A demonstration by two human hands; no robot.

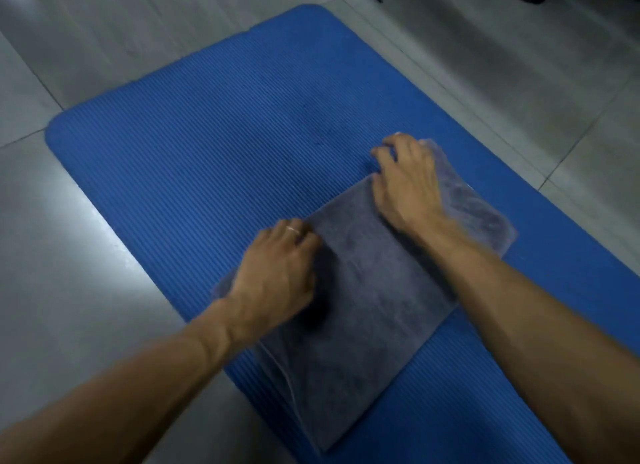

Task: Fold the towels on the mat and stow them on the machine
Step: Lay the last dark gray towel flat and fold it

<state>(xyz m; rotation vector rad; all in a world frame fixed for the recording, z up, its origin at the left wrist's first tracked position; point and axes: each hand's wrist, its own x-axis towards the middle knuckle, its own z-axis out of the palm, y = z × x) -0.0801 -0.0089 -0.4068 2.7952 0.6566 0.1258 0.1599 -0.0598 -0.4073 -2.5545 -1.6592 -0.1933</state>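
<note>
Both hands lie on the grey terry towel [363, 290], which sits partly folded as a long rectangle on the near right part of the ribbed blue foam mat [207, 158]. With fingers curled, the right hand [405, 183] is at the towel's far corner, apparently pinching the edge there; whether it truly grips the cloth I cannot tell through the motion blur. Knuckles bent, the left hand [277, 273], a ring [294, 230] on one finger, presses the towel's left edge, and its fingertips are hidden against the fabric.

Judging by the layered edges at the near left corner, one fold is made and the person is squaring the cloth or starting the next fold. That next move calls for lifting one end and laying it evenly over the other, keeping the layers from sliding.

Grey floor tiles [69, 221] surround the mat. No machine shows, nor any other towel. Nothing stands in the way.
</note>
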